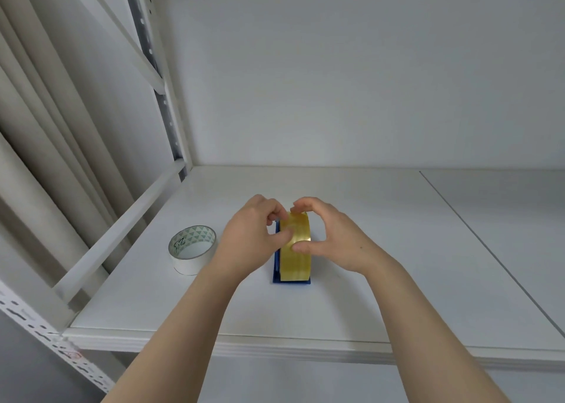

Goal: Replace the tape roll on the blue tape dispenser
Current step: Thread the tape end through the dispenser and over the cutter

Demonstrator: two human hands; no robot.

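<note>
A blue tape dispenser (291, 281) stands on the white shelf (367, 249), mostly hidden under a yellowish clear tape roll (297, 262) that sits upright in it. My left hand (253, 237) presses on the roll's left side, thumb and fingers touching its top. On the roll's right side my right hand (330, 234) has its thumb on the face and its fingertips at the top edge. A white tape roll (192, 249) with a green triangle-patterned core lies flat on the shelf, left of my left hand.
The shelf belongs to a white metal rack with a perforated upright (162, 97) at the back left and a rail (122, 228) along the left side. A seam (489, 249) runs across the shelf on the right. Beige curtain folds (46, 127) hang at the left.
</note>
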